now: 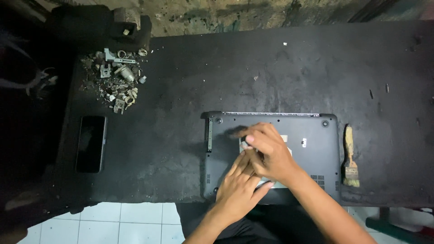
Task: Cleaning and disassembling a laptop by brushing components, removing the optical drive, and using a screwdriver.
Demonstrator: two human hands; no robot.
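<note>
Both hands work over the upturned dark laptop (312, 135) lying base-up at the near edge of the counter (181, 90): the right hand (271, 156) has its grip narrowed, fingertips pinched on a small pale item too blurred to identify, while the left hand (237, 190) lies flat beneath it, fingers extended, pressing on the base panel and holding nothing. The base cover appears in place, so the job looks to be at an early stage. A paintbrush (349, 156) lies just right of the grip, a black phone (91, 143) well to the left, a scrap-metal pile (116, 79) far left beyond it; nothing obstructs the hands.
</note>
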